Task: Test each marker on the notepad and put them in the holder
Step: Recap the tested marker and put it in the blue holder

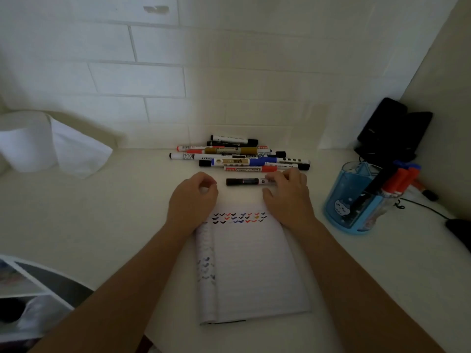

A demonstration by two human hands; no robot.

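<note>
A lined notepad (251,266) lies open in front of me, with rows of small coloured check marks near its top. Just beyond it a black marker (242,181) lies crosswise on the counter. My right hand (286,197) has its fingertips on that marker's right end. My left hand (192,198) rests at the notepad's upper left corner, fingers curled, holding nothing. A pile of several markers (239,155) lies against the wall behind. The blue transparent holder (353,200) stands to the right with several markers in it.
A paper towel roll (33,143) stands at the back left. A black device (393,128) leans in the right corner, with a cable and a dark object (458,229) near the right edge. A white shelf unit (28,289) sits low on the left.
</note>
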